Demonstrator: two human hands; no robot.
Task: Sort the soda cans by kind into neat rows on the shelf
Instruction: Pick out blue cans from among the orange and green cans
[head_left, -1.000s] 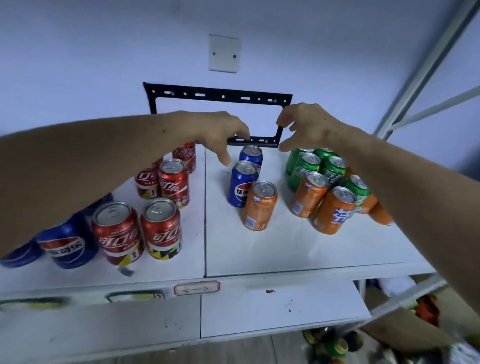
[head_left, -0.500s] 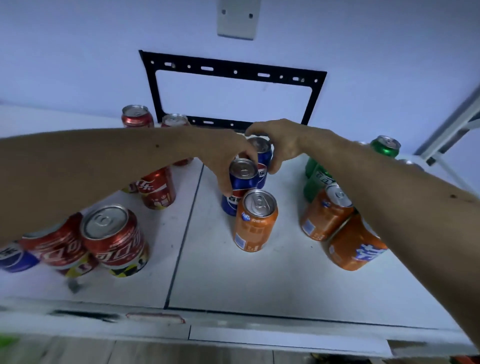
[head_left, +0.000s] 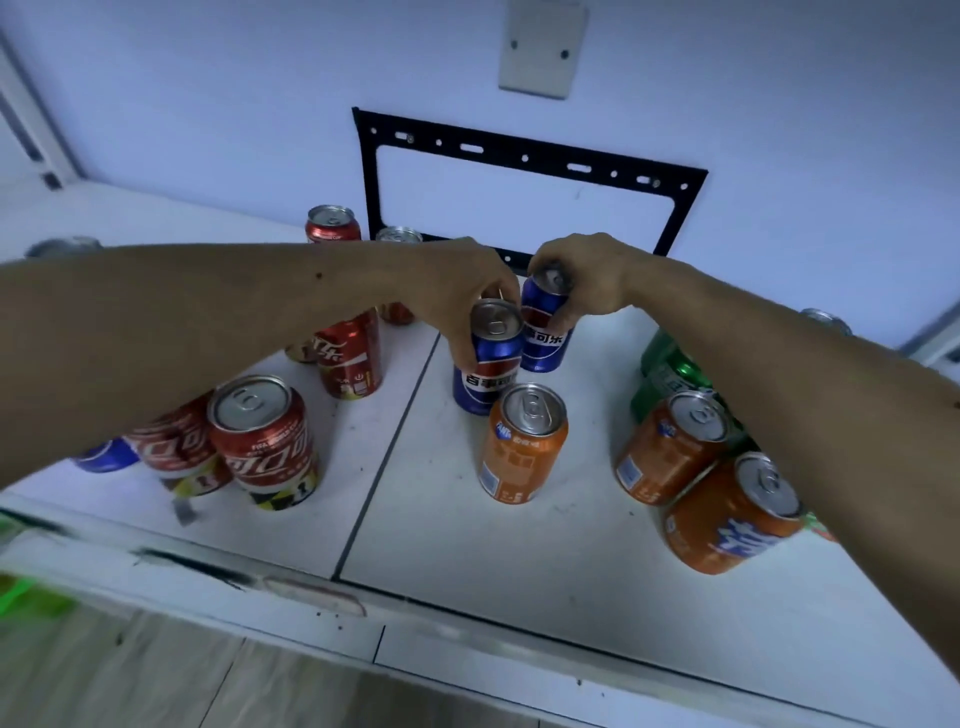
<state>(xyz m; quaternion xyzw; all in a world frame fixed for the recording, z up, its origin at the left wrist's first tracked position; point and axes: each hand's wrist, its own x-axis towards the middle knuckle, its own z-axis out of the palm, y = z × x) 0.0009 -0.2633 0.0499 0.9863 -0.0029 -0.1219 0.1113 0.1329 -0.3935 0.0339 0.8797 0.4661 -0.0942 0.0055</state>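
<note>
White shelf (head_left: 519, 561) boards, scuffed and speckled with dark marks, lay side by side with a dark seam running from front to back between them. Behind the shelf rose a pale wall (head_left: 208, 104) carrying a black metal bracket (head_left: 524, 156) shaped as an open rectangle, and above it a blank grey cover plate (head_left: 543, 49). Wood-grain flooring (head_left: 156, 680) showed below the front lip.

Near the back of the right-hand board stood two blue cans, touching or almost so. The left hand (head_left: 457, 291) was curled around the nearer blue can (head_left: 485, 374), its fingers at the rim and upper side. The right hand (head_left: 587, 275) clasped the farther blue can (head_left: 543, 335) from above, its fingers wrapped over the top edge. Both cans appeared upright; whether their bases rested on the board could not be told.

Just in front of them stood a lone orange can (head_left: 522, 447). To the right, partly under the right forearm, two more orange cans (head_left: 717, 488) sat close together with green cans (head_left: 670, 374) behind them. On the left-hand board stood red cans (head_left: 265, 441) at the front and others (head_left: 350, 358) further back, with another blue can (head_left: 106, 456) peeking from beneath the left forearm.
</note>
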